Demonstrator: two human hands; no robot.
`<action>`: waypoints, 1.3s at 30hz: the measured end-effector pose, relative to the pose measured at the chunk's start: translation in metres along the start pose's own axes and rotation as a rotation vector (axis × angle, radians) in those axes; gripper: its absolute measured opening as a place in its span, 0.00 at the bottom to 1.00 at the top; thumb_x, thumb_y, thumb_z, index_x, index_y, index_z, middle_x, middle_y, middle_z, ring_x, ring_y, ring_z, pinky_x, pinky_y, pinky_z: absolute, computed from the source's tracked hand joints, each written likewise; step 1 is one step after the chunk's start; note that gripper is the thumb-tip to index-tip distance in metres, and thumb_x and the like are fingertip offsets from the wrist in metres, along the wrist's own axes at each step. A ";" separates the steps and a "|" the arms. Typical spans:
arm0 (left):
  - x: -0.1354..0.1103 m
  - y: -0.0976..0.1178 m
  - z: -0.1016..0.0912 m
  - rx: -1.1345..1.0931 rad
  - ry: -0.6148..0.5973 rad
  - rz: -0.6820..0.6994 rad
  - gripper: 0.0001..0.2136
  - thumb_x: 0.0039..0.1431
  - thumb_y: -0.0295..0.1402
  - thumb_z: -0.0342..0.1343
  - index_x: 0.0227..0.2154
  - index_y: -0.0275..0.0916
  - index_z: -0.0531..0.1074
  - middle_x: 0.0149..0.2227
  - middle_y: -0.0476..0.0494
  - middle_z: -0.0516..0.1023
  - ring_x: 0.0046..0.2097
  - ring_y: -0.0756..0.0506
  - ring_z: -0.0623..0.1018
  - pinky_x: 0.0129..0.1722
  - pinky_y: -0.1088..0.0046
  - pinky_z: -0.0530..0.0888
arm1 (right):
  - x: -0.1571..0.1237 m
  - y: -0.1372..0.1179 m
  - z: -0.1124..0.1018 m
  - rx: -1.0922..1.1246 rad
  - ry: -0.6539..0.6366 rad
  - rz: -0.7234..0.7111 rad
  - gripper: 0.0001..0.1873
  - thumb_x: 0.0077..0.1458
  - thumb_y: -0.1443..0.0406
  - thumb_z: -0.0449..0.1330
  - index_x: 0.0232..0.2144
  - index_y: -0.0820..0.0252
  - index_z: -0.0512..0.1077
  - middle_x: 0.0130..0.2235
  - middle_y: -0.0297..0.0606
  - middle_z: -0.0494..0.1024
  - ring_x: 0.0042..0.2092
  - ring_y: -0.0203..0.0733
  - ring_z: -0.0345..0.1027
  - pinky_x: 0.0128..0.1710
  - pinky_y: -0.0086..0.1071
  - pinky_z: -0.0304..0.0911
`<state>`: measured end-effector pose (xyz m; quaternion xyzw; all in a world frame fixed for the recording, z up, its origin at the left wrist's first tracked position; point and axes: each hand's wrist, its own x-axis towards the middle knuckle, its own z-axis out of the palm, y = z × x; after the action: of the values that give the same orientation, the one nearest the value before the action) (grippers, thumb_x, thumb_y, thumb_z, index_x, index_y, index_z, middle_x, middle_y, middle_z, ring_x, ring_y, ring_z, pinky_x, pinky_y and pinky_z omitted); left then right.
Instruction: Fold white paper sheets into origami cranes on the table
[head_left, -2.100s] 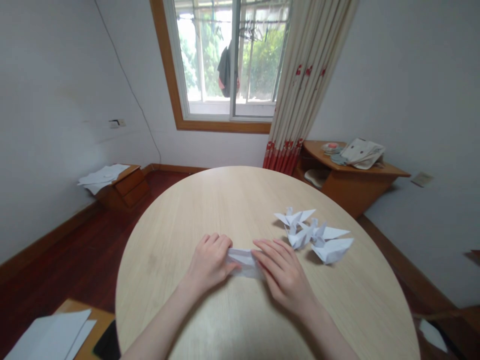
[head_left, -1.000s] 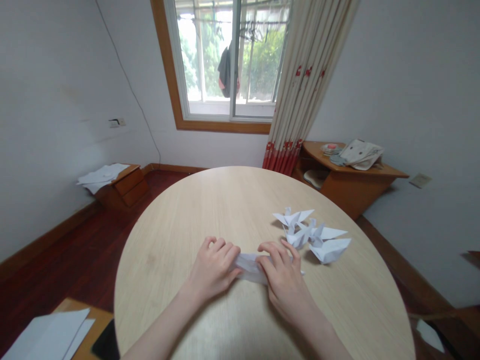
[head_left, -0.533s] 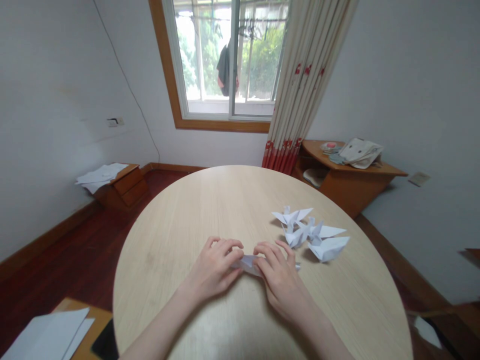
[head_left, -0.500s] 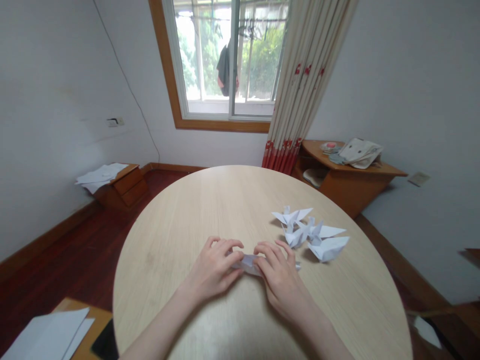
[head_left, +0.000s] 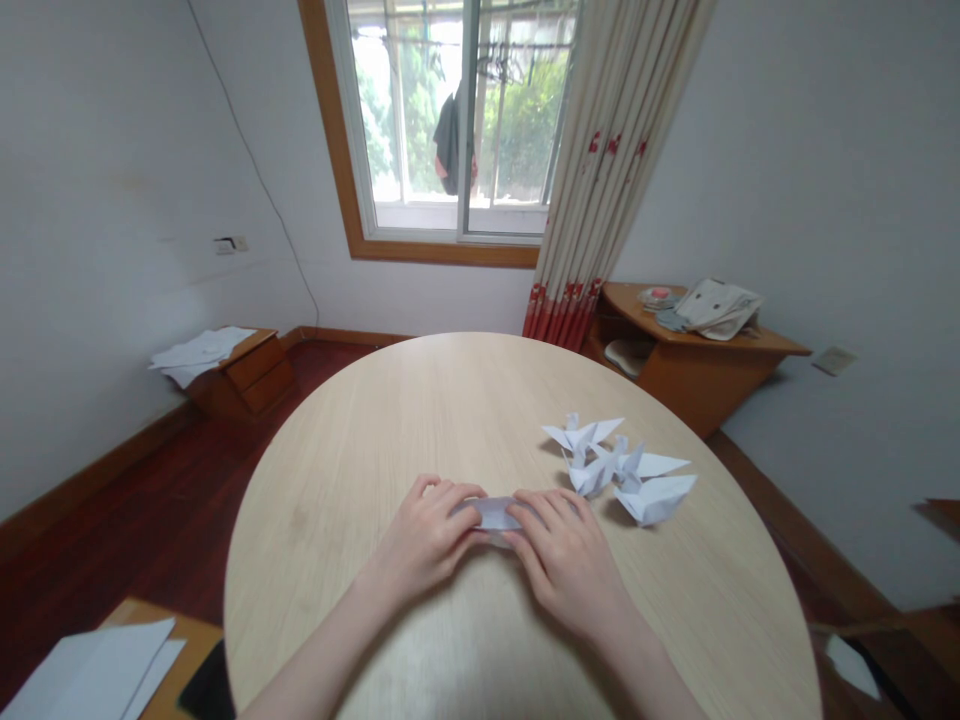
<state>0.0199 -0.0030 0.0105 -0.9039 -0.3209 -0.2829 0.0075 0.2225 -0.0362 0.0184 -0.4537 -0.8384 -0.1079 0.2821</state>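
Between my two hands is a folded piece of white paper (head_left: pixel 496 513), held low over the round wooden table (head_left: pixel 352 420). My left hand (head_left: pixel 435 525) pinches its left end, thumb below and fingers above. On the right end, my right hand (head_left: pixel 561 550) grips with curled fingers on top and the thumb at the near edge. Both ends of the paper are hidden under the fingers. Several white origami birds (head_left: pixel 654 498) with pointed wings stand close together just beyond my right hand.
Sheets of white paper (head_left: pixel 97 665) lie on a low wooden surface at the lower left. A small cabinet (head_left: pixel 255 375) with papers stands by the left wall. At the right, a corner desk (head_left: pixel 720 365) carries a cloth bag (head_left: pixel 720 305). A curtain (head_left: pixel 600 170) hangs beside the window.
My right hand has shifted its grip on the paper, its fingers now flatter over the right end. More of the paper's middle shows. My left hand stays nearly still.
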 end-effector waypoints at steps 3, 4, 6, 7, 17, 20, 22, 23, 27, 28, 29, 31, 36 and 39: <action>0.000 0.001 0.000 0.039 -0.014 -0.027 0.07 0.66 0.34 0.50 0.35 0.39 0.70 0.44 0.43 0.77 0.43 0.44 0.74 0.44 0.65 0.63 | -0.001 0.000 0.000 -0.002 -0.007 0.001 0.11 0.64 0.67 0.49 0.41 0.61 0.71 0.43 0.42 0.78 0.43 0.46 0.69 0.47 0.42 0.55; 0.000 0.001 0.000 0.055 -0.024 -0.041 0.07 0.66 0.34 0.50 0.36 0.39 0.70 0.43 0.43 0.77 0.42 0.44 0.74 0.43 0.65 0.64 | -0.001 0.001 0.000 -0.005 -0.014 0.002 0.10 0.63 0.67 0.50 0.41 0.60 0.71 0.43 0.42 0.78 0.43 0.46 0.69 0.47 0.42 0.55; 0.001 0.001 0.000 0.085 -0.047 -0.070 0.07 0.66 0.35 0.50 0.37 0.39 0.70 0.42 0.43 0.77 0.42 0.44 0.74 0.42 0.64 0.64 | -0.001 0.002 -0.001 -0.015 -0.028 0.008 0.10 0.61 0.68 0.51 0.41 0.59 0.71 0.43 0.42 0.77 0.43 0.46 0.69 0.47 0.42 0.56; 0.001 0.000 -0.001 0.096 -0.060 -0.081 0.07 0.65 0.36 0.51 0.37 0.39 0.70 0.42 0.43 0.77 0.42 0.43 0.73 0.42 0.64 0.64 | -0.001 0.003 -0.002 -0.017 -0.037 0.014 0.09 0.60 0.69 0.52 0.41 0.59 0.71 0.43 0.42 0.77 0.43 0.46 0.69 0.47 0.42 0.57; -0.003 -0.018 -0.019 -0.116 -0.129 -0.182 0.08 0.56 0.22 0.56 0.37 0.42 0.72 0.41 0.47 0.76 0.43 0.45 0.74 0.41 0.70 0.69 | -0.016 0.033 -0.017 0.010 -0.094 0.096 0.13 0.52 0.74 0.53 0.37 0.56 0.72 0.42 0.40 0.77 0.42 0.48 0.70 0.43 0.45 0.63; -0.003 -0.020 -0.026 -0.229 -0.125 -0.219 0.13 0.57 0.18 0.51 0.37 0.42 0.73 0.42 0.48 0.75 0.44 0.47 0.75 0.42 0.73 0.70 | -0.022 0.044 -0.020 0.037 -0.105 0.135 0.15 0.52 0.74 0.52 0.38 0.55 0.72 0.43 0.41 0.76 0.44 0.49 0.70 0.42 0.44 0.65; -0.003 -0.020 -0.029 -0.289 -0.131 -0.237 0.15 0.57 0.18 0.49 0.39 0.43 0.74 0.43 0.48 0.75 0.45 0.47 0.75 0.43 0.73 0.70 | -0.025 0.049 -0.021 0.082 -0.101 0.160 0.16 0.53 0.74 0.50 0.39 0.56 0.72 0.43 0.42 0.76 0.44 0.48 0.71 0.41 0.42 0.67; -0.003 -0.020 -0.030 -0.310 -0.137 -0.242 0.16 0.57 0.18 0.49 0.40 0.43 0.74 0.43 0.48 0.75 0.45 0.47 0.75 0.43 0.73 0.70 | -0.026 0.050 -0.021 0.110 -0.100 0.169 0.16 0.54 0.73 0.49 0.40 0.56 0.72 0.43 0.42 0.75 0.44 0.47 0.71 0.41 0.42 0.68; -0.005 -0.021 -0.028 -0.340 -0.160 -0.241 0.19 0.58 0.18 0.47 0.46 0.45 0.73 0.44 0.46 0.74 0.46 0.46 0.75 0.44 0.72 0.71 | -0.026 0.050 -0.020 0.205 -0.106 0.180 0.19 0.55 0.75 0.46 0.42 0.56 0.71 0.44 0.43 0.75 0.46 0.45 0.71 0.43 0.39 0.69; -0.005 -0.021 -0.027 -0.337 -0.162 -0.239 0.20 0.58 0.18 0.47 0.46 0.45 0.73 0.44 0.46 0.74 0.46 0.46 0.75 0.44 0.71 0.71 | -0.025 0.049 -0.020 0.217 -0.107 0.177 0.21 0.55 0.76 0.45 0.42 0.56 0.71 0.45 0.43 0.75 0.46 0.44 0.71 0.43 0.38 0.69; -0.006 -0.021 -0.026 -0.333 -0.161 -0.237 0.19 0.58 0.18 0.47 0.47 0.45 0.73 0.45 0.46 0.74 0.46 0.46 0.75 0.44 0.71 0.71 | -0.025 0.048 -0.019 0.226 -0.107 0.175 0.22 0.54 0.77 0.44 0.43 0.56 0.71 0.45 0.43 0.75 0.46 0.44 0.71 0.43 0.37 0.69; -0.007 -0.020 -0.024 -0.325 -0.160 -0.234 0.19 0.59 0.18 0.47 0.47 0.45 0.73 0.45 0.46 0.74 0.47 0.46 0.74 0.45 0.71 0.71 | -0.024 0.047 -0.020 0.245 -0.105 0.174 0.23 0.53 0.78 0.43 0.43 0.57 0.71 0.45 0.43 0.75 0.46 0.43 0.71 0.43 0.36 0.69; -0.006 -0.019 -0.023 -0.340 -0.174 -0.215 0.19 0.60 0.19 0.47 0.46 0.46 0.73 0.47 0.46 0.73 0.47 0.46 0.74 0.45 0.71 0.70 | -0.018 0.041 -0.026 0.315 -0.179 0.210 0.26 0.50 0.80 0.43 0.42 0.57 0.72 0.46 0.43 0.74 0.48 0.44 0.70 0.45 0.37 0.67; -0.006 -0.019 -0.023 -0.343 -0.182 -0.212 0.18 0.59 0.20 0.47 0.45 0.46 0.74 0.48 0.46 0.72 0.47 0.46 0.74 0.45 0.71 0.70 | -0.015 0.037 -0.029 0.359 -0.231 0.226 0.25 0.49 0.81 0.43 0.39 0.56 0.72 0.47 0.42 0.73 0.48 0.44 0.69 0.46 0.37 0.66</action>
<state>-0.0064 0.0039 0.0231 -0.8749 -0.3609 -0.2495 -0.2051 0.2699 -0.0385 0.0306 -0.4967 -0.8147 0.1279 0.2707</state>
